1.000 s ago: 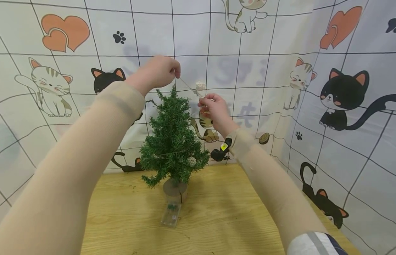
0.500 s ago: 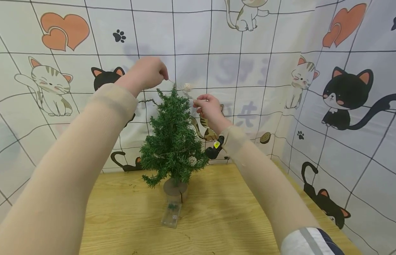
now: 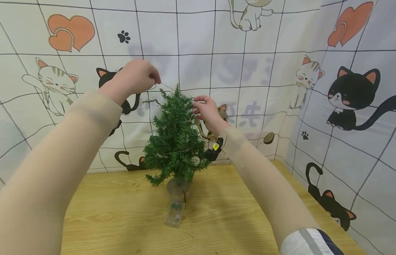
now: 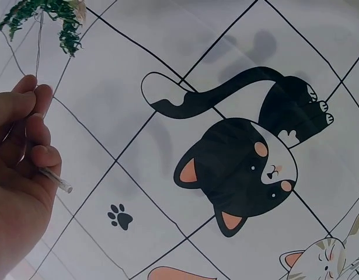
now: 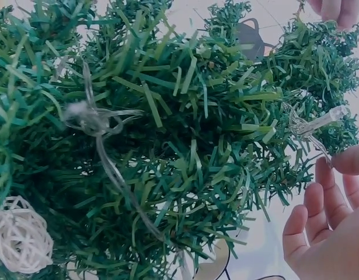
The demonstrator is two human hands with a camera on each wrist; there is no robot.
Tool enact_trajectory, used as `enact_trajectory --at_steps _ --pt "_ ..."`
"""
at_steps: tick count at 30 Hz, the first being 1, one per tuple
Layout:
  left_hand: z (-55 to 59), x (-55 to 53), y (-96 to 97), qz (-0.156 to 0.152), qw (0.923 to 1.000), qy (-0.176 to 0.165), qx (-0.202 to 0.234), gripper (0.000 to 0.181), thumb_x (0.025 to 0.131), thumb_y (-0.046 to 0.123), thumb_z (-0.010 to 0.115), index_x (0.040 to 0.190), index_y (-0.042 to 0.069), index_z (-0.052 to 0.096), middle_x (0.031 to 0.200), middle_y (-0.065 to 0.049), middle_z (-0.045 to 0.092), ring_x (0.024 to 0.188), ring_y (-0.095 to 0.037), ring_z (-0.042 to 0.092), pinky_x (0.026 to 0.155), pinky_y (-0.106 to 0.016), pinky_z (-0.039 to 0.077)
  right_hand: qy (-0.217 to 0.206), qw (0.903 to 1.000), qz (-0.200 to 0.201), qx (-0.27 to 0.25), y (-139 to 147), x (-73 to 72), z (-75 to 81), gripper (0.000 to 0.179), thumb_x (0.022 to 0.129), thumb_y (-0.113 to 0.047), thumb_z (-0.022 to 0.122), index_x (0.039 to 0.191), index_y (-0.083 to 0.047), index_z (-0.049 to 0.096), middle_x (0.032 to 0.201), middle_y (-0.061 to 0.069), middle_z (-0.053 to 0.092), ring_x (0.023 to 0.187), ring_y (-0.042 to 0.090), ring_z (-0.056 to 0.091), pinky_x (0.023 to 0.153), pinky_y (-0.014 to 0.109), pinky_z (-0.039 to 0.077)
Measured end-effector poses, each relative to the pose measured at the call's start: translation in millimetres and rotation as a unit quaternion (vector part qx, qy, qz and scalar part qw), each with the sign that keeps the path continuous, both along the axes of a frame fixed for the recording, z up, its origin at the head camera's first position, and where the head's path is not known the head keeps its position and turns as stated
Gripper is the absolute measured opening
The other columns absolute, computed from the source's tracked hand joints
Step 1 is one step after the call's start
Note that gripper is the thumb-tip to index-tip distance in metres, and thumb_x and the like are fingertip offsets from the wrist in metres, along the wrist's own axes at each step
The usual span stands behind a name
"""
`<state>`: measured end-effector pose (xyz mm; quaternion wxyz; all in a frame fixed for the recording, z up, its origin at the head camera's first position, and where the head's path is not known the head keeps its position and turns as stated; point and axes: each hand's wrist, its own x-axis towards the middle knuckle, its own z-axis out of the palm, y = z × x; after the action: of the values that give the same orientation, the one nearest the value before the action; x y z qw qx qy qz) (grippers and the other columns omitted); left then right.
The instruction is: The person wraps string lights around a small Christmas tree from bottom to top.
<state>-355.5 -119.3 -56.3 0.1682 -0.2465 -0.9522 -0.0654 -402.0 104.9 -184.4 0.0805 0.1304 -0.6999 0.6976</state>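
Observation:
A small green artificial Christmas tree stands upright on the table. My left hand, up and left of the treetop, pinches a thin clear string-light wire that runs to the top. Below those fingers a small clear bulb pokes out of the curled hand. On the right side of the treetop, my right hand pinches another stretch of the string by thumb and forefinger, close to a clear bulb against the needles. Low on the tree sits a white woven ball.
The tree's round base rests on the wooden table. A clear plastic box lies in front of the base. Behind, a white grid curtain with cartoon cats closes off the back and right.
My left hand has moved left and slightly down, pulling the wire across the treetop. A white ball on the string has passed behind the top, out of sight. My right hand has shifted slightly left.

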Motion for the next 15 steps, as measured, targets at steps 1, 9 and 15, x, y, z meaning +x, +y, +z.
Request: enact_trajectory --at_steps 1,9,15 --pt "-1.3 3.9 -1.8 -0.004 1.0000 0.002 -0.002 0.043 0.091 0.001 0.033 0.112 0.004 0.070 0.116 -0.015 0.064 0.096 -0.028 0.053 0.076 -0.041 0.038 0.000 1.0000 0.002 0.000 -0.5 0.7 -0.7 0.027 0.098 -0.009 0.052 0.125 -0.004 0.053 0.095 0.007 0.054 0.076 0.021 0.050 0.062 0.029 0.041" --pt "-26.0 24.8 -14.6 -0.024 0.9986 0.005 0.047 0.034 0.098 0.009 0.043 0.130 0.008 0.057 0.108 -0.014 0.067 0.078 -0.027 0.061 0.072 -0.041 0.043 -0.014 0.9996 0.024 0.004 1.0 8.8 -7.4 0.031 0.099 -0.010 0.055 0.128 0.000 0.052 0.106 0.009 0.060 0.074 0.019 0.049 0.058 0.027 0.039" --pt "-64.3 22.4 -28.2 -0.002 0.9901 -0.033 0.137 0.022 0.098 0.017 0.055 0.114 0.005 0.065 0.104 -0.014 0.069 0.082 -0.025 0.065 0.077 -0.044 0.047 -0.015 0.9990 0.039 0.018 1.7 15.2 -16.7 0.032 0.100 -0.013 0.053 0.129 0.001 0.050 0.110 0.011 0.061 0.076 0.019 0.047 0.061 0.028 0.038"
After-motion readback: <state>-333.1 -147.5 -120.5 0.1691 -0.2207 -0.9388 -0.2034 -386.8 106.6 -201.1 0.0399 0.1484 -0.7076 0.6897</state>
